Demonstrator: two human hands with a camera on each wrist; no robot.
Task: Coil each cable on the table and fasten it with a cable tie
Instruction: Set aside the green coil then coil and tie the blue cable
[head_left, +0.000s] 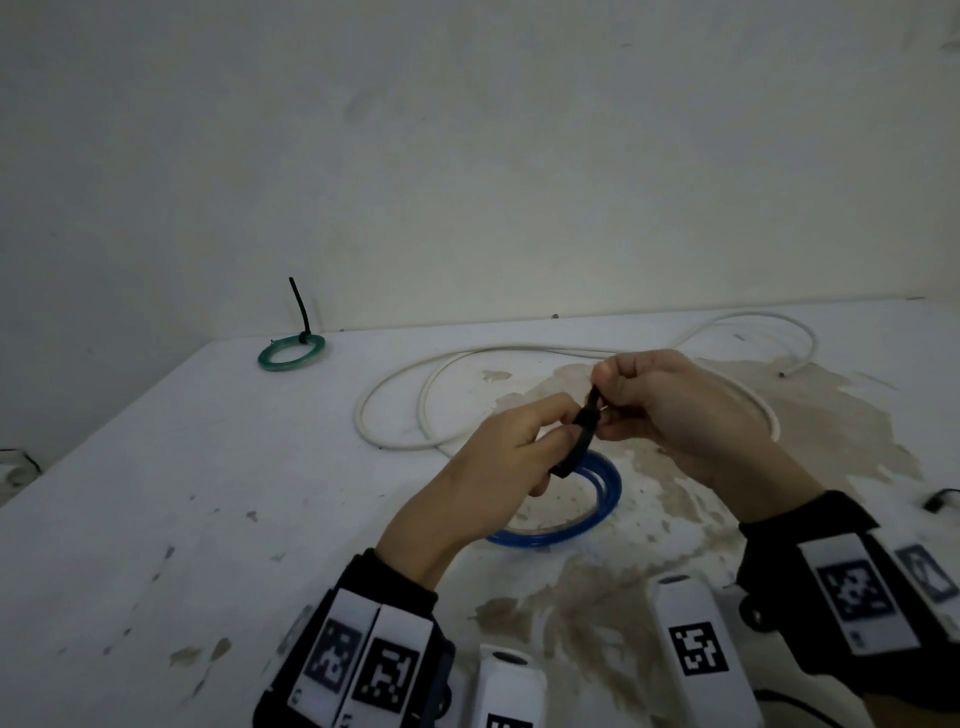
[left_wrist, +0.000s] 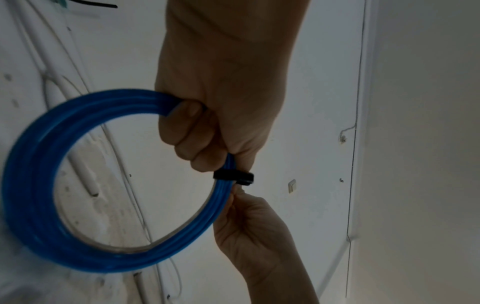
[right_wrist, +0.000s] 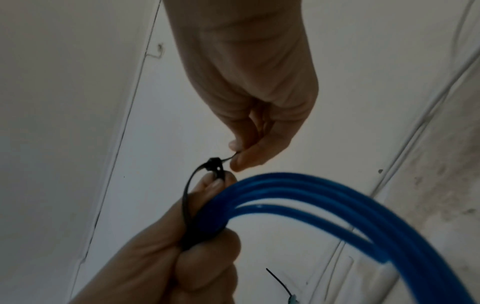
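Note:
My left hand grips a coiled blue cable and holds it just above the table. A black cable tie is looped round the coil beside my left fingers. The right hand pinches the tie's tail just past its head. From the right wrist, the tie forms a loose loop over the left fingers and the blue coil, and the right fingertips hold its thin end. The left wrist view shows the tie wrapped round the blue coil.
A long white cable lies loose across the back of the table. A green coil with an upright black tie sits at the far left corner by the wall. A small dark object lies at the right edge.

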